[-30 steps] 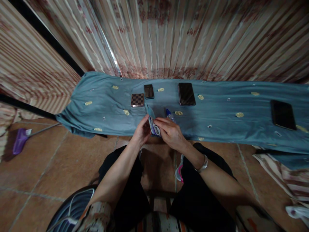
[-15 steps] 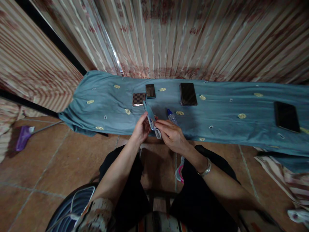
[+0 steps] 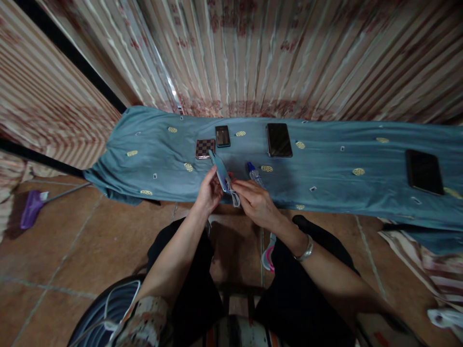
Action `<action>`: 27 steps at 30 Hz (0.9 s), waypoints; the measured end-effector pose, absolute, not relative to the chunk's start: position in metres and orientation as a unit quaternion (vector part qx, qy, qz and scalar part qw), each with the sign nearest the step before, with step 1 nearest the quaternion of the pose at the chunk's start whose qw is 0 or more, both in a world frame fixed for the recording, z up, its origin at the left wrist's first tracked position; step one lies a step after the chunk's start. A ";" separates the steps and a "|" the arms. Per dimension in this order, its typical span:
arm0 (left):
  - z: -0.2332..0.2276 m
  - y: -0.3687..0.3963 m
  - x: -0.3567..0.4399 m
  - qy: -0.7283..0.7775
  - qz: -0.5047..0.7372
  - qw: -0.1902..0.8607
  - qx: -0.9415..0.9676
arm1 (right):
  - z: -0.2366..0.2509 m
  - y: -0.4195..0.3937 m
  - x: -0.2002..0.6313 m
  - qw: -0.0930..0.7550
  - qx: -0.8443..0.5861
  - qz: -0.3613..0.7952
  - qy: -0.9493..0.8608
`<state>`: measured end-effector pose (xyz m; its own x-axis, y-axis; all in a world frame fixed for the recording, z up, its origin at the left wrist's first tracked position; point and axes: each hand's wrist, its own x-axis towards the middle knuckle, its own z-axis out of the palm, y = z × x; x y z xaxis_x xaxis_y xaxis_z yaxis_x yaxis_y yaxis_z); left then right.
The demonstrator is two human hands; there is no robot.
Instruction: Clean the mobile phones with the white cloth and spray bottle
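Note:
My left hand holds a light-blue phone on edge, tilted up over the near side of the blue cloth. Against the phone's lower end my right hand presses a small white wipe. A small spray bottle with a blue cap lies on the cloth just beyond my right hand. A checkered phone and a small dark phone lie just past the held phone.
A larger dark phone lies mid-cloth and another dark phone far right. Striped curtains hang behind. A purple mop head rests on the tiled floor at left. Striped fabric lies at lower right.
The phone has tipped further up and away in my left hand. My right hand has slid with the wipe toward the phone's lower end.

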<state>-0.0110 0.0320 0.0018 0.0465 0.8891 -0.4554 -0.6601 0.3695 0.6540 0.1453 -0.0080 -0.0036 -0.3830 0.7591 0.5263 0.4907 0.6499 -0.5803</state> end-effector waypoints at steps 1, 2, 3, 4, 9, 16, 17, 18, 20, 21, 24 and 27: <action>0.002 0.032 -0.011 0.421 0.548 0.711 0.131 | -0.004 -0.008 0.146 0.398 -0.386 0.166 -0.815; 0.003 0.032 -0.010 0.419 0.551 0.711 0.126 | -0.005 -0.007 0.146 0.396 -0.388 0.164 -0.816; 0.003 0.032 -0.010 0.417 0.553 0.711 0.122 | -0.006 -0.007 0.147 0.395 -0.389 0.162 -0.816; 0.004 0.032 -0.010 0.417 0.555 0.711 0.118 | -0.007 -0.007 0.147 0.394 -0.389 0.160 -0.817; 0.007 0.033 -0.011 0.417 0.556 0.710 0.114 | -0.008 -0.006 0.148 0.374 -0.394 0.159 -0.825; 0.008 0.031 -0.007 0.424 0.536 0.718 0.131 | -0.005 -0.006 0.147 0.364 -0.396 0.153 -0.829; 0.008 0.030 -0.006 0.424 0.531 0.721 0.132 | -0.006 -0.006 0.147 0.365 -0.397 0.150 -0.829; 0.008 0.029 -0.005 0.424 0.527 0.725 0.134 | -0.006 -0.006 0.147 0.365 -0.398 0.147 -0.829; 0.007 0.027 -0.003 0.421 0.519 0.731 0.138 | -0.007 -0.005 0.148 0.367 -0.400 0.141 -0.828; 0.006 0.027 -0.002 0.419 0.517 0.733 0.140 | -0.008 -0.004 0.148 0.368 -0.401 0.137 -0.828; 0.003 0.024 0.000 0.414 0.527 0.729 0.143 | -0.010 -0.002 0.149 0.367 -0.408 0.127 -0.826; 0.002 0.021 0.002 0.413 0.545 0.716 0.139 | -0.012 0.000 0.149 0.363 -0.420 0.116 -0.824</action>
<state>0.0018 0.0213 0.0020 0.0642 0.8962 -0.4391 -0.6660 0.3662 0.6499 0.1488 0.0004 -0.0122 -0.3836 0.7761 0.5006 0.6076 0.6203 -0.4960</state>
